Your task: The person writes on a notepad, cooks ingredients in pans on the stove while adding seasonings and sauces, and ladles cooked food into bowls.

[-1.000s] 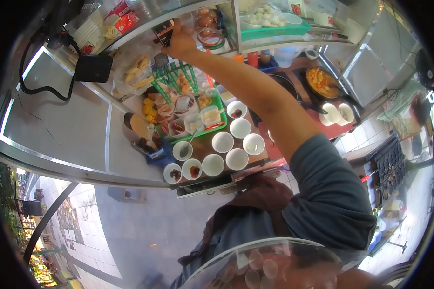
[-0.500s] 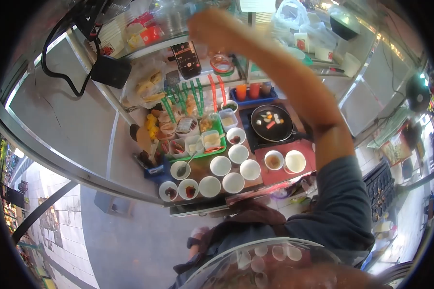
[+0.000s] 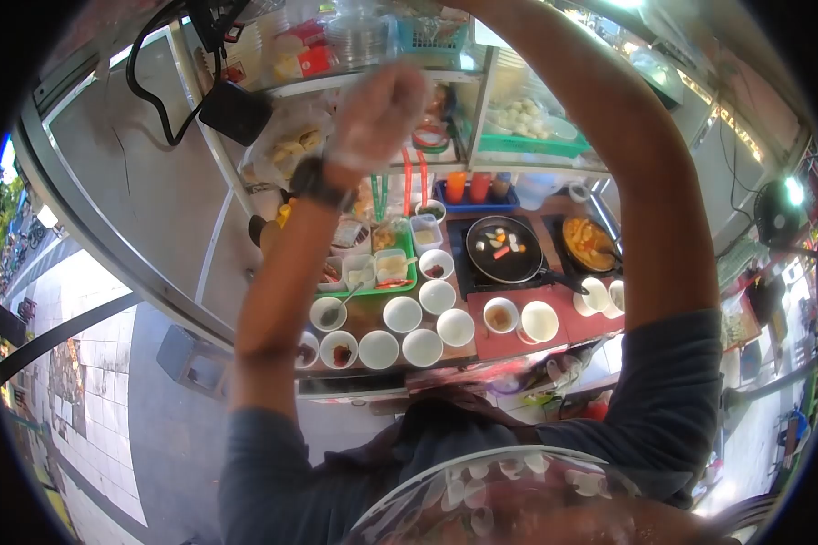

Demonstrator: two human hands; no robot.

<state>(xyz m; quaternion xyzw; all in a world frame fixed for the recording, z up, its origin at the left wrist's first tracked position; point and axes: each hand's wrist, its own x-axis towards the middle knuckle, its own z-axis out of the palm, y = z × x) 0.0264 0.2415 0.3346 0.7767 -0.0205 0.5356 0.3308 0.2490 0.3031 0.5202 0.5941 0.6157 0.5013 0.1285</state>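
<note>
My left hand (image 3: 379, 118), in a clear plastic glove with a dark watch (image 3: 321, 184) at the wrist, is raised in front of the shelf (image 3: 291, 87). Its fingers are blurred, and I cannot tell what they hold. My right arm (image 3: 645, 136) reaches up past the top edge, its hand out of sight. Below stand several white bowls (image 3: 377, 350), some with dark red contents. A green tray (image 3: 400, 289) holds small tubs. Food pieces lie in a black pan (image 3: 503, 251).
A second pan (image 3: 589, 243) with orange food is at the right. A blue tray (image 3: 475, 203) holds orange and red containers. Red and white packets (image 3: 311, 50) and a blue basket (image 3: 432, 34) are on the upper shelf. A black box (image 3: 234, 113) hangs at left.
My left hand has come up into view over the counter. The right hand, first at the phone, has moved up and out of the frame. My left hand and forearm now cover the phone's place.
</note>
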